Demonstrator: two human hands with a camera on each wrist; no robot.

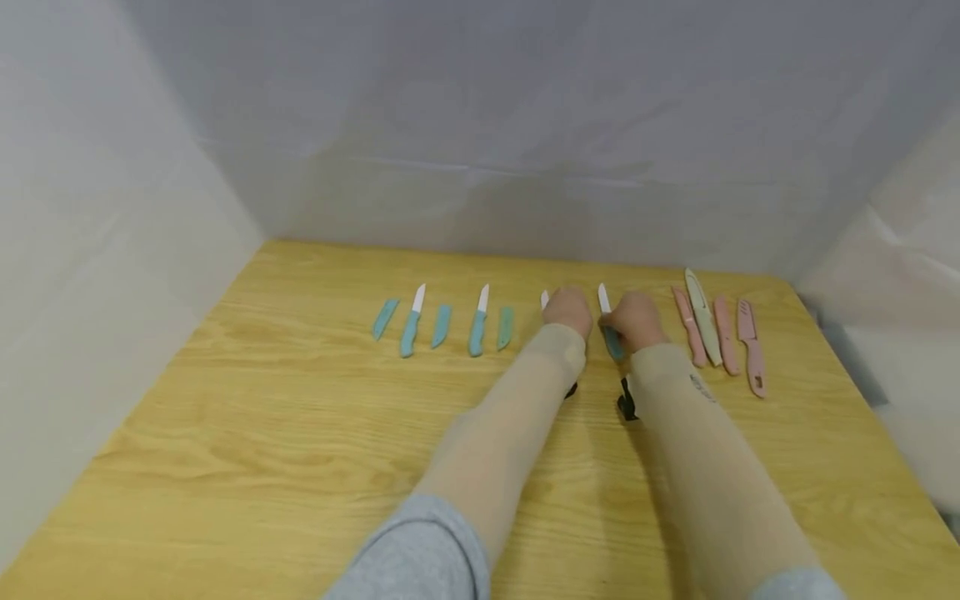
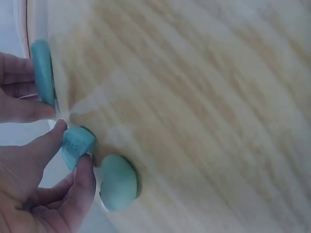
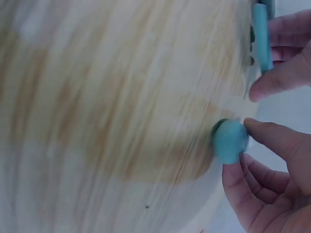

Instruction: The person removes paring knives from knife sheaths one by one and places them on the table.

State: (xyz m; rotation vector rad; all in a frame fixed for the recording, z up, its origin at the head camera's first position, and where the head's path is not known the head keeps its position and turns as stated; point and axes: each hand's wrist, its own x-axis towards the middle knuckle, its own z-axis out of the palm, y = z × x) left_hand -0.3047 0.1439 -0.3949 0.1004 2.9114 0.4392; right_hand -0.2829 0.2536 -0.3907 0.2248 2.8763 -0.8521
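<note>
My right hand (image 1: 636, 319) pinches the teal handle (image 3: 230, 141) of a small paring knife (image 1: 612, 340), which lies with its white blade pointing away from me. Just to its left, my left hand (image 1: 567, 310) pinches a teal blade sheath (image 2: 77, 145) between thumb and fingers; the head view hides this sheath behind the hand. Beside the left hand is another knife, its rounded green handle (image 2: 119, 183) showing in the left wrist view. Only its white blade tip (image 1: 544, 297) shows in the head view.
Left of my hands lie two blue-handled knives (image 1: 411, 323) (image 1: 478, 323), two blue sheaths (image 1: 386, 318) (image 1: 441, 326) and a green sheath (image 1: 506, 327). On the right are pink knives (image 1: 752, 350) and a pale green one (image 1: 703, 317). The wooden table (image 1: 300, 433) meets pale sheeting behind.
</note>
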